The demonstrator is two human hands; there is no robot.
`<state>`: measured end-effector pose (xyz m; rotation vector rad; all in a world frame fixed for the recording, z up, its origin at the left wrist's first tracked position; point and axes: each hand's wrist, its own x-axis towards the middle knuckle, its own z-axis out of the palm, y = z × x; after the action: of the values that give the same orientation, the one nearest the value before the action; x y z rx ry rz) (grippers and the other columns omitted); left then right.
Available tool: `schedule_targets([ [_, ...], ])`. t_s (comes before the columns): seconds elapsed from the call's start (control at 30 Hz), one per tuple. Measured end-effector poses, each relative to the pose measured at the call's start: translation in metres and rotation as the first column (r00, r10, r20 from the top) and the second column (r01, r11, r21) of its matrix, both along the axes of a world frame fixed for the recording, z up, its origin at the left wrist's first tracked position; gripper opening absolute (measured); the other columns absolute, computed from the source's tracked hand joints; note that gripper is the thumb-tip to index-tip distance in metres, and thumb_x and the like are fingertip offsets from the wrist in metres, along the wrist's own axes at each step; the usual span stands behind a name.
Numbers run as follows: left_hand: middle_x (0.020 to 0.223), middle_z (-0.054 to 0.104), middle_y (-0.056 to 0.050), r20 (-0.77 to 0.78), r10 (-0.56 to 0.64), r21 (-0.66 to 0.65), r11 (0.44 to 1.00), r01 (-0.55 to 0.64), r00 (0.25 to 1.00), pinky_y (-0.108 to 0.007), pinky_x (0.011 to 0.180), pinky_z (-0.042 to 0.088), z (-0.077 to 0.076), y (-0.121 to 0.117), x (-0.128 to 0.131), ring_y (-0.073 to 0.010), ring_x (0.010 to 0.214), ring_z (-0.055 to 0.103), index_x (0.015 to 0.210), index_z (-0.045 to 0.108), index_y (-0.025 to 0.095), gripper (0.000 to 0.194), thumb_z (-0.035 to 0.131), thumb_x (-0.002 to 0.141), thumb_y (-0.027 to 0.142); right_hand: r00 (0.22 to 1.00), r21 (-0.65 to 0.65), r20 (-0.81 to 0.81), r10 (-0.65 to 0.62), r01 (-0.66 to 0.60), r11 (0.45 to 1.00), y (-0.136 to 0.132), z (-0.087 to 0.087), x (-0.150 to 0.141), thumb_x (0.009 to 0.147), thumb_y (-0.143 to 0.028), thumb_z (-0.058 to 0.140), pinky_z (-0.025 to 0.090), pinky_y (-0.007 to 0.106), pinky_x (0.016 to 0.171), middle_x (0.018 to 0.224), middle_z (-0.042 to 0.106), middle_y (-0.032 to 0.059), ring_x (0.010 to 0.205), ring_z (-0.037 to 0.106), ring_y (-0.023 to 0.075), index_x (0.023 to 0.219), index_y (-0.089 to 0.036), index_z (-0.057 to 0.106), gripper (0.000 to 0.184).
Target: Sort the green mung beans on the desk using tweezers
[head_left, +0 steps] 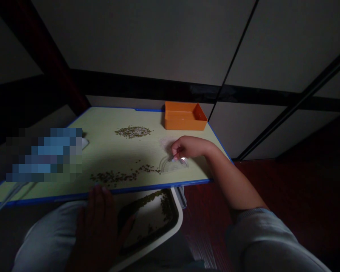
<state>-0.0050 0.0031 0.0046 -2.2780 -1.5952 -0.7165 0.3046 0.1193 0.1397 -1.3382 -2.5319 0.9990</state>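
My right hand (189, 146) reaches over the pale green tabletop (102, 151), fingers pinched on a clear protractor (170, 166). The protractor lies on or just above the surface, its straight side toward me. Left of it, a loose band of small dark green beans or grains (113, 176) stretches along the front. My left hand (98, 223) is in shadow at the table's front edge, fingers stretched out and thumb apart. It is over or beside a white-rimmed tray (177, 215) below the edge, which has similar dark grains along its inner sides.
Farther back lies a flat heap of green and pale grains (133, 132). An orange box (185, 124) stands at the back right, and faint pale grains (166, 142) lie before it. A blurred-out blue item (48, 155) is at the left. Cabinet panels (147, 41) rise behind the table.
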Motion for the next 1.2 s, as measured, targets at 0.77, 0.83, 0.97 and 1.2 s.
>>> schedule_targets([
  [0.77,0.156,0.017,-0.024,0.019,0.005,-0.013,1.000,-0.005,1.000,-0.065,0.108,0.032,0.0012,-0.0008,0.0008,-0.0374,0.145,0.019,0.144,0.005,0.011,0.086,0.040,0.080,0.057,0.994,-0.173,-0.057,-0.095,0.083,0.981,-0.0040,0.0041,-0.0009,0.077,-0.018,0.066,0.041,0.020,0.051,0.050,0.060,-0.0034,0.046,0.055,0.0090,0.061,-0.015,0.055,0.019],
  [0.83,0.156,0.016,-0.024,0.022,0.009,-0.016,1.000,-0.009,1.000,-0.065,0.108,0.031,0.0011,-0.0011,0.0005,-0.0372,0.145,0.019,0.144,0.005,0.011,0.086,0.040,0.080,0.057,0.993,-0.169,-0.045,-0.111,0.102,0.980,-0.0038,0.0047,0.0002,0.077,-0.019,0.066,0.041,0.020,0.051,0.050,0.061,-0.0030,0.046,0.055,0.0092,0.061,-0.015,0.055,0.019],
  [0.97,0.156,0.016,-0.025,0.022,0.013,-0.025,1.000,-0.013,1.000,-0.064,0.109,0.031,0.0005,-0.0007,0.0003,-0.0373,0.145,0.019,0.144,0.004,0.011,0.085,0.040,0.080,0.055,0.991,-0.142,-0.005,-0.134,0.132,0.981,-0.0028,0.0038,0.0014,0.077,-0.019,0.065,0.040,0.020,0.051,0.051,0.061,-0.0027,0.046,0.055,0.0086,0.061,-0.015,0.055,0.019],
  [1.2,0.156,0.017,-0.026,0.021,0.015,-0.043,0.999,-0.014,1.000,-0.066,0.107,0.032,0.0019,-0.0005,0.0010,-0.0378,0.145,0.018,0.144,0.004,0.011,0.085,0.038,0.081,0.056,0.984,-0.034,0.093,-0.149,0.153,0.988,-0.0017,0.0051,0.0014,0.079,-0.020,0.063,0.037,0.021,0.053,0.052,0.063,-0.0013,0.046,0.053,0.0086,0.064,-0.015,0.058,0.017],
])
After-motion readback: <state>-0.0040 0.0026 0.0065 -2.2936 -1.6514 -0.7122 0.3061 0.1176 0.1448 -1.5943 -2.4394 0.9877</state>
